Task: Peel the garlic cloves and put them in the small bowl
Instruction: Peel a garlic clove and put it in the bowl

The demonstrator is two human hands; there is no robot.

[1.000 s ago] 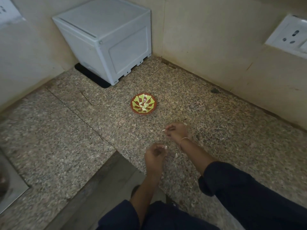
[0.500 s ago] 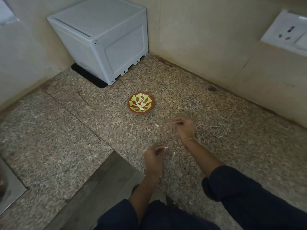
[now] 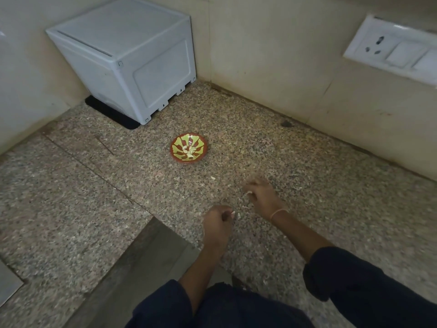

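**Left hand** [image 3: 218,220]: fingers curling inward and pinching a pale garlic piece [image 3: 233,212] at the tips. The piece is too small to give a long axis or a pointing end.

**Right hand** [image 3: 263,195]: hovering at 2 o'clock from the left hand, blurred, fingers curling. A pale scrap [image 3: 248,192] is showing at its tips, but I cannot tell whether it is gripping it.

**Small bowl** [image 3: 175,155]: sitting on the granite counter [image 3: 94,209], mouth facing up, at 11 o'clock from the left hand and 10 o'clock from the right. Being round, it has no long axis. Both hands are well apart from it, and neither is clearly the nearer.

**Peeled cloves** [image 3: 188,151]: lying heaped in the bowl's centre.

**Loose clove** [image 3: 213,178]: lying on the counter between the hands and the bowl, long axis running roughly 3 to 9.

**White box** [image 3: 132,60]: standing at 11 o'clock beyond the bowl.
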